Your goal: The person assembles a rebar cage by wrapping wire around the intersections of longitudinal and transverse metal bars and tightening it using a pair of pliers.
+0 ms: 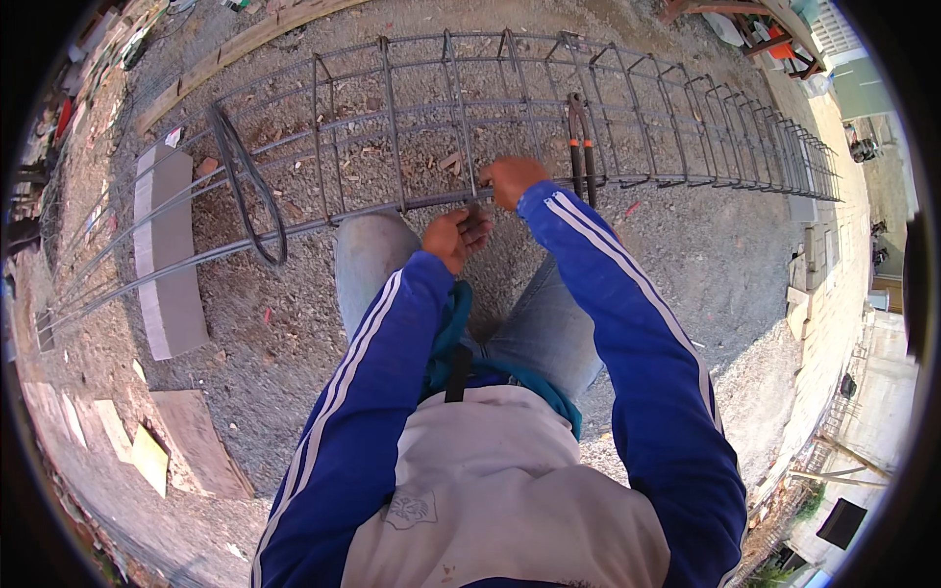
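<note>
A long rebar cage (390, 118) of steel bars and square stirrups runs across in front of me, above gravelly ground. My left hand (457, 238) is at its near lower bar, palm partly up, with fingers curled together. Just above and to the right, my right hand (514, 181) is closed with its fingertips at a stirrup where it meets that bar. Whatever is pinched in either hand is too small to make out. To the right of my right hand, long-handled pincers (576, 137) with orange bands rest against the cage.
Several loose stirrups (245, 186) hang bunched on the bars at left. A grey block (169, 250) lies beneath the long bars there. Boards (201, 441) lie at lower left, and a timber beam (235, 54) lies behind the cage. My knees are close to the near bar.
</note>
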Available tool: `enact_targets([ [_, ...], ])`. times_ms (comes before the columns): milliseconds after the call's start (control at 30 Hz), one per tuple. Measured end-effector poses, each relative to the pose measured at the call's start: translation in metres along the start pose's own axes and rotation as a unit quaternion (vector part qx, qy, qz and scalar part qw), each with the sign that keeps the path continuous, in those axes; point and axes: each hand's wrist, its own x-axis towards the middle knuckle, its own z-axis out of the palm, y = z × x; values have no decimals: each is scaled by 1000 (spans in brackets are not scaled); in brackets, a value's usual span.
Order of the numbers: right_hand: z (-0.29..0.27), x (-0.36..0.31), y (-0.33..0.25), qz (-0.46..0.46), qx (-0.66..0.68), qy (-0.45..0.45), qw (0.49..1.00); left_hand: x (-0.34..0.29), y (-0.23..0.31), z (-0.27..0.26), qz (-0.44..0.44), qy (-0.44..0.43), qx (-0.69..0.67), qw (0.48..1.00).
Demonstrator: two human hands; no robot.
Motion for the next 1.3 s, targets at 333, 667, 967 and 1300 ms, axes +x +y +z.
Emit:
enact_targets([
  [333, -1, 1, 2, 71, -31, 35, 996, 2, -2, -4, -11, -34, 30, 999],
  [667, 13, 9, -6, 61, 20, 36, 997, 7, -10, 8, 50, -11, 173, 984],
  [967, 5, -4, -4, 98, 121, 56, 986, 13, -14, -8, 171, 26, 335, 926],
  [1300, 30, -3, -13, 98, 183, 113, 972, -11, -10, 9, 280, 40, 464, 839],
])
